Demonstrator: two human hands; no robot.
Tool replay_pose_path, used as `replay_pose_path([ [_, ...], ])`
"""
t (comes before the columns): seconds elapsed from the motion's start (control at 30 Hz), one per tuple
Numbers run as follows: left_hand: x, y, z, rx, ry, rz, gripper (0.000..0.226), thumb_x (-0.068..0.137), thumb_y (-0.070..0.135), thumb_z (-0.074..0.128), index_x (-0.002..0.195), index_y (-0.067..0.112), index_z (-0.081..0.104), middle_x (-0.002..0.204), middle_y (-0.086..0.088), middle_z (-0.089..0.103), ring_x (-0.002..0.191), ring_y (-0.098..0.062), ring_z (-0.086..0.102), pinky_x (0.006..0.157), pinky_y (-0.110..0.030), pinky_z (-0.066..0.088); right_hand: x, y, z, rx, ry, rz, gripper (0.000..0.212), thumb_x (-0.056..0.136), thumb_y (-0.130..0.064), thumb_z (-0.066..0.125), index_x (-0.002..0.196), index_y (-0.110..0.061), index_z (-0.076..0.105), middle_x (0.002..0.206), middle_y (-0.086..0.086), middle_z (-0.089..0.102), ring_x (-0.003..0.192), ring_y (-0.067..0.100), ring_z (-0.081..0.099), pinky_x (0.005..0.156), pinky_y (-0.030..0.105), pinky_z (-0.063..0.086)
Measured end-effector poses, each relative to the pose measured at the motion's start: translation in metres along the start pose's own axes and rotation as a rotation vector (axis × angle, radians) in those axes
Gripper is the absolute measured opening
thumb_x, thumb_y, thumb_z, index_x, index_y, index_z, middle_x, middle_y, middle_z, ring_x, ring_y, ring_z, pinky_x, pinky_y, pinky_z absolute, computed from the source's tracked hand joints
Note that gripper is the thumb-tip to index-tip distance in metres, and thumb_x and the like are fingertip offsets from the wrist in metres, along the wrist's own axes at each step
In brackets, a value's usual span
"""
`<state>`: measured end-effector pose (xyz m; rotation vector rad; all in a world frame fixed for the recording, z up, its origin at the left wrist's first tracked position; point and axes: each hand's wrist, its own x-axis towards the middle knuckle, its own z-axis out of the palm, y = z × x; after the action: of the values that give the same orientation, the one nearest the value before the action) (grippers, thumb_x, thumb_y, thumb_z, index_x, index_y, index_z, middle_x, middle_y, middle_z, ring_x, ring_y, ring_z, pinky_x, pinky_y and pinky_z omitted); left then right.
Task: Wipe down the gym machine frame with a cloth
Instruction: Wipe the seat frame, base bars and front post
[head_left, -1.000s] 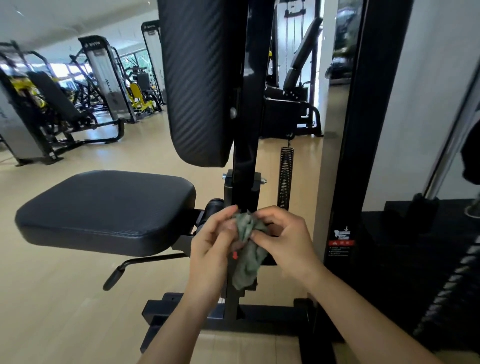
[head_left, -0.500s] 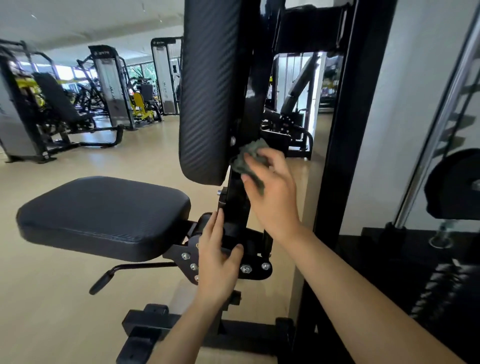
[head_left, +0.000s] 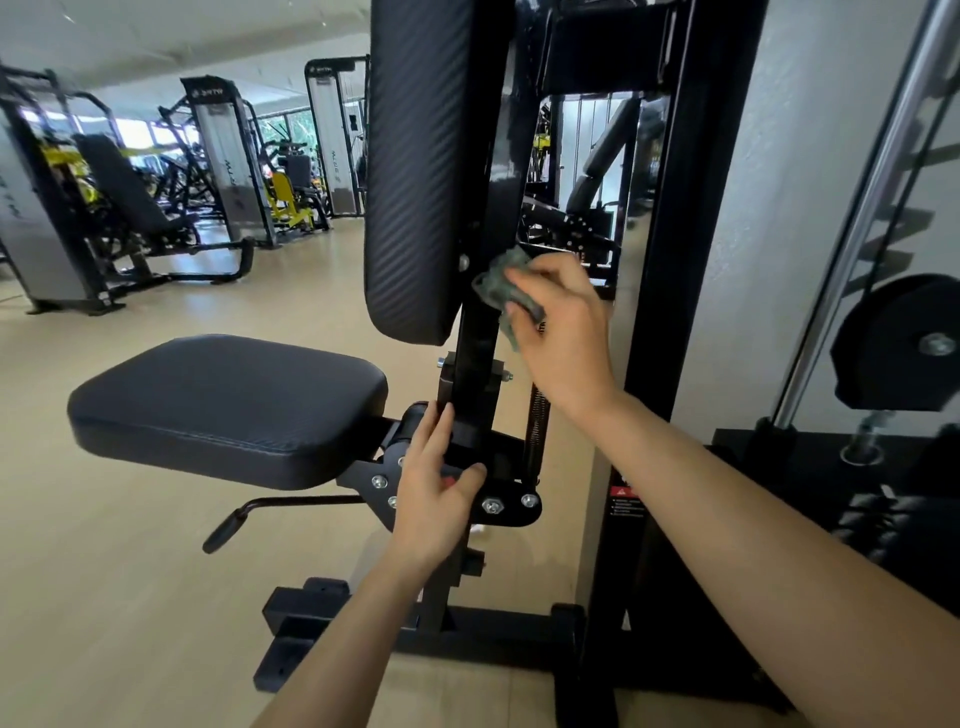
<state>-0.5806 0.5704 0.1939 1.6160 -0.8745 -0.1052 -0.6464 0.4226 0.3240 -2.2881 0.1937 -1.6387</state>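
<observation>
The soft, limp cloth (head_left: 496, 283), bunched in your right hand's (head_left: 566, 338) curled fingers (head_left: 545, 280), should mould easily to the rigid frame post (head_left: 475, 358) your flat, straight-fingered left hand (head_left: 434, 488) braces.

The right hand (head_left: 563, 332) hides much of the cloth (head_left: 496, 278), perhaps bunched; back pad (head_left: 415, 182) is cropped above.

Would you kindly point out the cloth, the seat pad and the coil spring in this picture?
cloth (head_left: 494, 283): head view, on the bunched green fabric.
seat pad (head_left: 223, 400): head view, middle of its top surface.
coil spring (head_left: 538, 428): head view, on the coils midway down its length.
</observation>
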Motion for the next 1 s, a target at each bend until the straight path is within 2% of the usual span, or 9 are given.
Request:
replay_pose_path([
  [0.13, -0.002, 0.001, -0.005, -0.011, -0.017, -0.026, 0.074, 0.094, 0.003, 0.065, 0.157, 0.025, 0.033, 0.165, 0.019, 0.016, 0.087, 0.015, 0.059, 0.080, -0.023, 0.053, -0.038, -0.002, 0.009, 0.051, -0.240, 0.032, 0.031, 0.089, 0.001, 0.070, 0.120, -0.003, 0.072, 0.117, 0.009, 0.060, 0.108, 0.021, 0.061, 0.100, 0.032, 0.051],
  [0.2, -0.004, 0.002, -0.009, -0.007, -0.032, -0.011, 0.070, 0.094, 0.003, 0.064, 0.155, 0.025, 0.037, 0.166, 0.017, 0.018, 0.100, 0.002, 0.061, 0.088, -0.037, 0.056, -0.056, 0.000, 0.009, 0.080, -0.274, 0.092, 0.030, 0.088, -0.001, 0.072, 0.118, -0.004, 0.073, 0.114, 0.007, 0.061, 0.105, 0.017, 0.062, 0.099, 0.028, 0.051],
  [0.3, -0.007, -0.001, -0.017, 0.022, 0.002, 0.026, 0.059, 0.093, 0.001, 0.065, 0.146, 0.019, 0.051, 0.157, 0.004, 0.038, 0.109, 0.001, 0.064, 0.092, -0.045, 0.058, -0.086, 0.004, 0.001, 0.152, -0.204, 0.226, 0.027, 0.085, -0.004, 0.076, 0.111, -0.009, 0.076, 0.103, -0.001, 0.063, 0.095, 0.005, 0.061, 0.087, 0.013, 0.048],
  [0.4, -0.012, -0.007, -0.022, -0.009, -0.043, 0.001, 0.047, 0.092, 0.004, 0.069, 0.135, 0.020, 0.060, 0.130, 0.003, 0.061, 0.113, -0.014, 0.065, 0.094, -0.039, 0.058, -0.131, 0.009, -0.008, 0.214, -0.279, 0.409, 0.022, 0.083, -0.007, 0.079, 0.103, -0.015, 0.076, 0.098, -0.006, 0.064, 0.091, 0.002, 0.062, 0.078, 0.011, 0.048],
  [0.5, -0.018, -0.017, -0.019, -0.086, -0.242, -0.114, 0.041, 0.090, 0.005, 0.074, 0.129, 0.013, 0.064, 0.118, -0.002, 0.071, 0.110, -0.017, 0.068, 0.090, -0.024, 0.055, -0.161, 0.015, -0.010, 0.253, -0.465, 0.600, 0.017, 0.083, -0.009, 0.079, 0.098, -0.014, 0.073, 0.097, -0.003, 0.070, 0.090, 0.008, 0.066, 0.080, 0.023, 0.053],
  [0.6, -0.029, -0.034, -0.017, -0.097, -0.416, -0.152, 0.023, 0.092, 0.008, 0.072, 0.115, 0.009, 0.071, 0.104, -0.009, 0.076, 0.101, -0.026, 0.072, 0.089, -0.031, 0.058, -0.174, 0.019, -0.007, 0.341, -0.577, 0.700, 0.019, 0.082, -0.006, 0.080, 0.099, -0.011, 0.074, 0.096, 0.000, 0.072, 0.090, 0.012, 0.068, 0.080, 0.024, 0.055],
  [0.73, -0.028, -0.055, -0.028, -0.045, -0.447, -0.235, 0.010, 0.089, 0.013, 0.077, 0.099, 0.015, 0.077, 0.090, -0.010, 0.078, 0.087, -0.028, 0.075, 0.082, -0.036, 0.060, -0.188, 0.026, -0.001, 0.348, -0.721, 0.805, 0.012, 0.085, -0.007, 0.075, 0.095, -0.014, 0.078, 0.092, -0.002, 0.074, 0.089, 0.007, 0.069, 0.079, 0.022, 0.056],
  [0.87, -0.025, -0.079, -0.037, 0.345, -0.546, -0.235, 0.017, 0.076, 0.038, 0.075, 0.088, 0.027, 0.079, 0.080, -0.001, 0.077, 0.080, -0.028, 0.071, 0.081, -0.048, 0.058, -0.205, 0.038, 0.005, 0.223, -0.805, 0.789, 0.010, 0.081, -0.003, 0.080, 0.084, -0.011, 0.074, 0.082, 0.006, 0.071, 0.078, 0.016, 0.065, 0.078, 0.031, 0.054],
  [1.0, -0.033, -0.105, -0.035, 0.686, -0.594, -0.202, 0.021, 0.078, 0.049, 0.074, 0.069, 0.030, 0.073, 0.070, 0.006, 0.071, 0.073, -0.018, 0.066, 0.076, -0.043, 0.056, -0.236, 0.045, 0.030, 0.070, -0.988, 0.758, 0.020, 0.086, -0.005, 0.076, 0.105, -0.010, 0.073, 0.083, 0.011, 0.071, 0.083, 0.020, 0.066, 0.083, 0.030, 0.052],
])
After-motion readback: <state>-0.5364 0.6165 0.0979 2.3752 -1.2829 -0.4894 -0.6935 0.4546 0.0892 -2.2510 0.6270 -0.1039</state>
